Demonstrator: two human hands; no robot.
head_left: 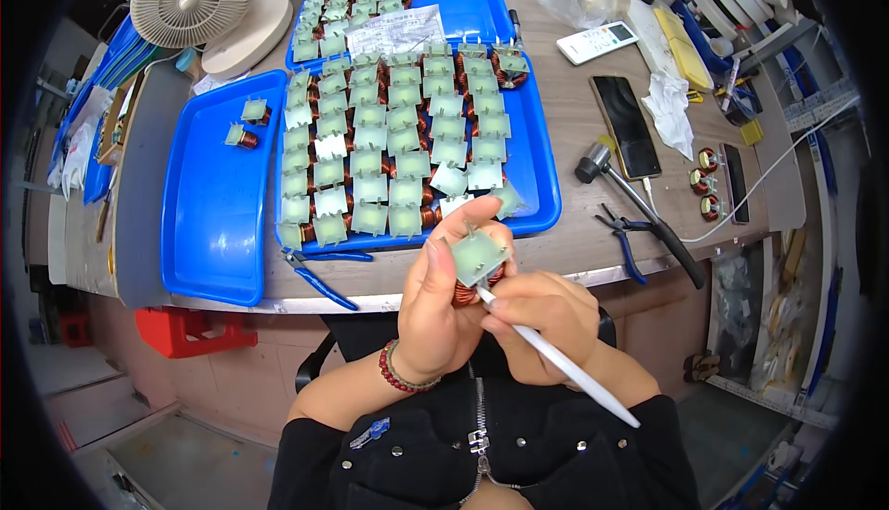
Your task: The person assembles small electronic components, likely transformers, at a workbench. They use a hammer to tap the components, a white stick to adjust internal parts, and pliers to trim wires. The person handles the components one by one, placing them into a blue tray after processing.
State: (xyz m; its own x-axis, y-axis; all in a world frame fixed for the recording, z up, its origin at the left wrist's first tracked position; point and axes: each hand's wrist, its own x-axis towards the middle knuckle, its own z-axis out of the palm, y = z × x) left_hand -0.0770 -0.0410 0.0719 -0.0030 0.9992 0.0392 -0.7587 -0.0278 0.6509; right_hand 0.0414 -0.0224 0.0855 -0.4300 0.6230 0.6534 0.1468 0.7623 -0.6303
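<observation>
In my left hand (433,311), held up before my chest, is a copper-wound coil (476,258) with a pale green square base and thin metal pins facing up. Fingers and thumb close round its sides. My right hand (546,323) grips a slim white pen-like tool (576,376), its tip touching the coil just below the green base. Just beyond my hands lies a blue tray (548,197) with rows of similar coils (405,135), green bases up. Another blue tray (218,260) on the left bears two coils (243,137).
Blue-handled pliers (324,285) lie at the table's front edge, more pliers (626,237) and a hammer (648,209) to the right. A phone (626,125) on a cable, a white remote (597,42) and three coils (706,183) are further right. A fan (194,0) stands back left.
</observation>
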